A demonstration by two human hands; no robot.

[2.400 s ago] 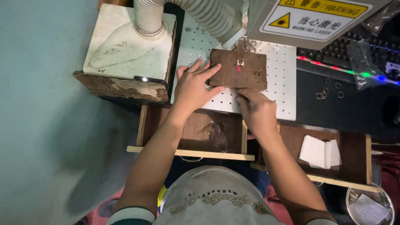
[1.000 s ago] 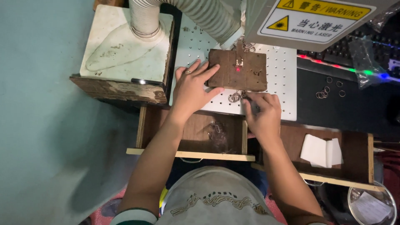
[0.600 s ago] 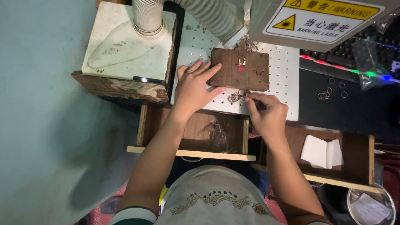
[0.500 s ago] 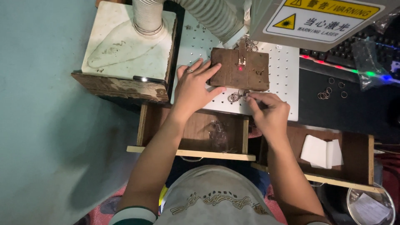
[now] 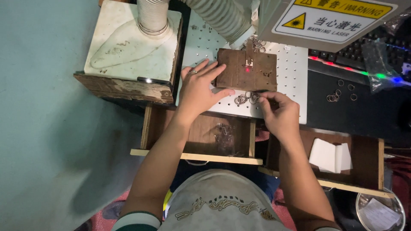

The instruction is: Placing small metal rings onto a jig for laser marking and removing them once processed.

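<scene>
The left hand [image 5: 199, 87] lies flat, fingers spread, steadying the brown wooden block [image 5: 246, 75] on the white perforated counter [image 5: 291, 85]. The right hand [image 5: 278, 113] seems to pinch one of the small thin metal rings [image 5: 245, 99] heaped just left of its fingertips: light, stiff, slippery, best nipped by the rim.

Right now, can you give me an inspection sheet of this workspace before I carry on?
Surface: white perforated plate, partly covered.
Job's things: brown wooden block with a red light dot on it; small metal rings beside it.
Clutter: loose rings on the dark mat; white paper in the right drawer; clear bag in the left drawer.
Hands: left hand flat against the block; right hand pinching at the rings.
Cables: nothing seen.
Surroundings: ribbed hose, keyboard, warning sign.
</scene>
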